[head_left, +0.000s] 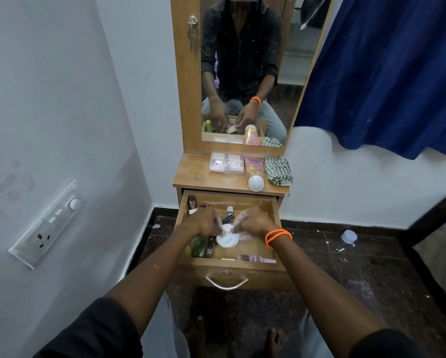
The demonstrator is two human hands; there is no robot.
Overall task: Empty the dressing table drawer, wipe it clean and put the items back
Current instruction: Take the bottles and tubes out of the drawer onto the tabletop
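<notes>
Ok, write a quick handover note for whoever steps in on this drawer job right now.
Left hand and right hand: both inside the open wooden drawer, fingers on a round white lidded jar.
Already out on the dresser top: clear plastic compartment box, pink bottle with white cap, checked cloth.
Left: remove the green bottle and remaining small cosmetics, wipe, refill.

Print on the pink bottle (253,168) and white jar (227,239) is illegible.
</notes>
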